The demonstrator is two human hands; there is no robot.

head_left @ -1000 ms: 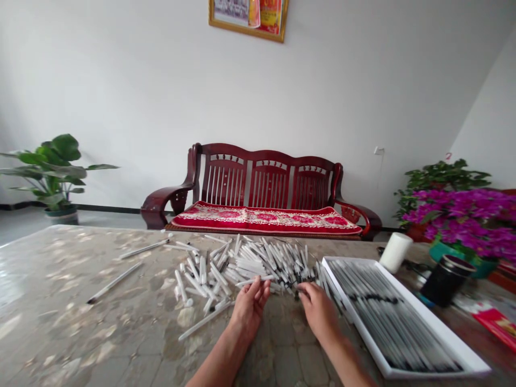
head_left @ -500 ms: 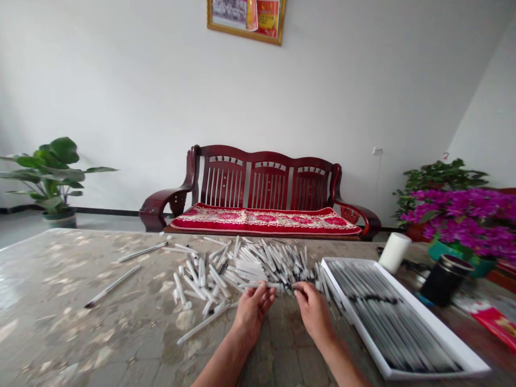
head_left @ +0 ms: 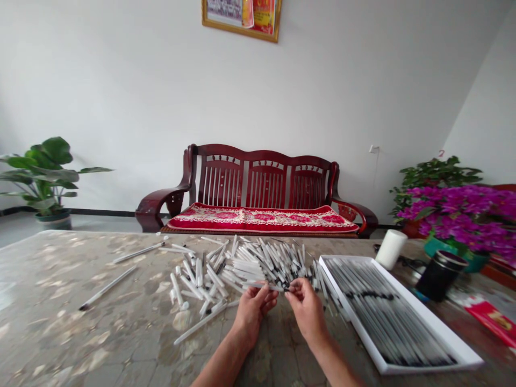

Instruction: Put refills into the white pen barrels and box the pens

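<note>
My left hand [head_left: 253,312] is closed around a whitish pen barrel [head_left: 272,287], held level above the table. At the barrel's right end, my right hand [head_left: 306,309] pinches with thumb and fingertips; a small dark bit shows there, too small to name. Just beyond both hands lies a loose heap of white pen barrels [head_left: 245,267], with dark pen parts [head_left: 284,279] among its right side. To the right of my right hand stands a white box [head_left: 365,344] holding rows of pens [head_left: 387,317] with dark tips and a dark band across the middle.
Two separate pens [head_left: 108,287] lie on the patterned tabletop [head_left: 133,344] at left. Right of the box stand a white roll [head_left: 391,249], a black cup [head_left: 441,275], a red packet [head_left: 494,320] and purple flowers [head_left: 467,215]. A wooden bench [head_left: 266,183] is behind the table.
My right hand has moved left, bringing its fingertips up to the end of the pen barrel. My left hand keeps its hold. The whole view has shifted slightly.
</note>
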